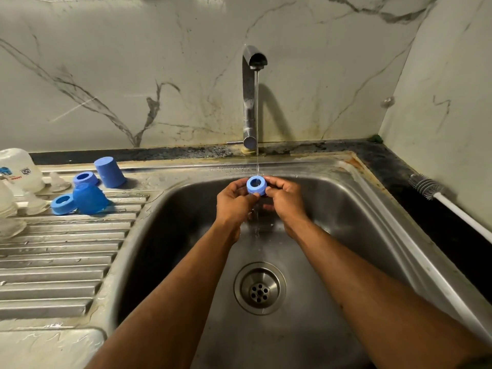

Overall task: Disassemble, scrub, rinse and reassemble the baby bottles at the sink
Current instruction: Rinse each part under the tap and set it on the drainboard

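Your two bare arms and hands

You are wearing no gloves, rings or watch: your left hand (234, 203) and right hand (286, 201) are showing bare, and both forearms are running uncovered down to the bottom edge, no sleeve showing.

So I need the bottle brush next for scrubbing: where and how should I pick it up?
Grip the brush by its white handle, just behind the bristle head, coming from above with the right hand. It lies flat on the dark counter right of the sink, bristles toward the back wall, and the thin straight handle looks easy to pinch.
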